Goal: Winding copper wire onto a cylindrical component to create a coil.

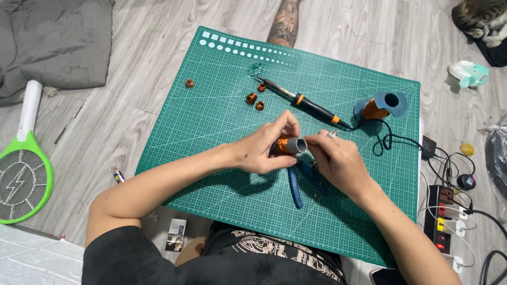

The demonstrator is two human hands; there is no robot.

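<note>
Left hand closed around grey tube with copper winding, mid green cutting mat on floor. Right hand pinched at tube's open end, probably on fine wire, too small to tell. Blue-handled pliers at 6 o'clock below hands. Soldering iron at 12, copper spool at 2, small coils at 11.

Home floor, cat, cutting mat
</note>
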